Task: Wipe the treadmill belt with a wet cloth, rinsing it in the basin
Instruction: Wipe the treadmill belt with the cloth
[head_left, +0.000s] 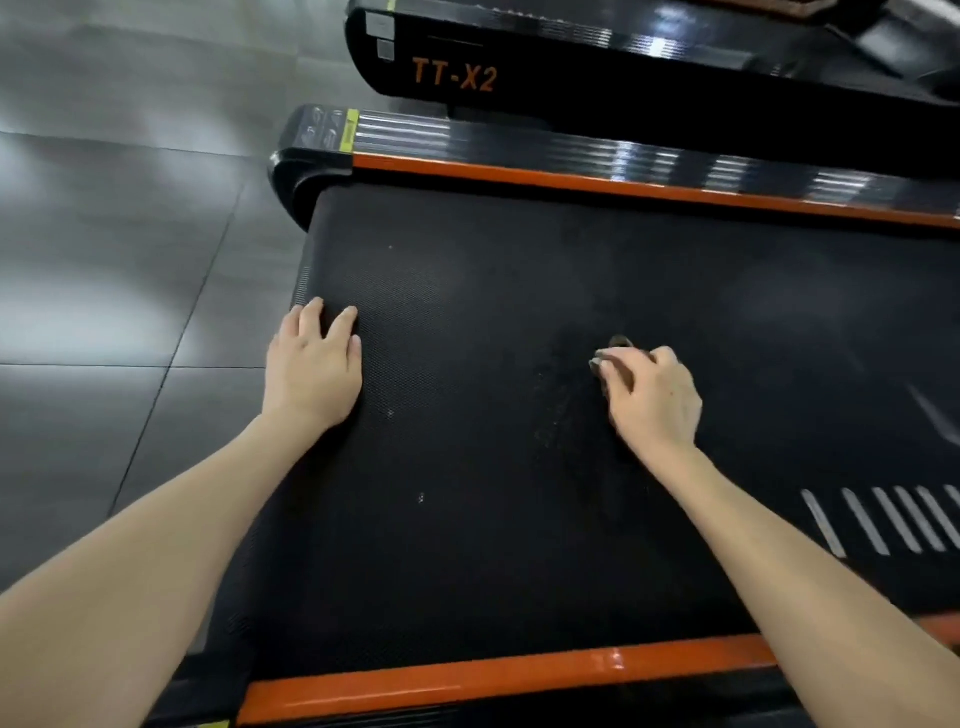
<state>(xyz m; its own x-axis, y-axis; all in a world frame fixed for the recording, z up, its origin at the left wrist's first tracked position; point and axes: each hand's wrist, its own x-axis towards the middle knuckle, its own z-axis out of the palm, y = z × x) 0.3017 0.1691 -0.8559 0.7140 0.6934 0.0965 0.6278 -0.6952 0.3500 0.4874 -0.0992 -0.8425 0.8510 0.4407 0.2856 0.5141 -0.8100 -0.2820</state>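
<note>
The right hand (649, 395) is out in the middle of the treadmill belt (493, 291), its fingers curled down over a small dark cloth (619, 343) held against the belt. Only a scrap of it shows beyond the fingertips. The left hand (311, 364) rests flat at the belt's end edge, fingers loosely spread

Glossy grey floor tiles (104, 260); second treadmill (623, 67) beyond.

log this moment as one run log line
left hand: flat on belt near its end | right hand: grips cloth on belt | stage: wiping
</note>
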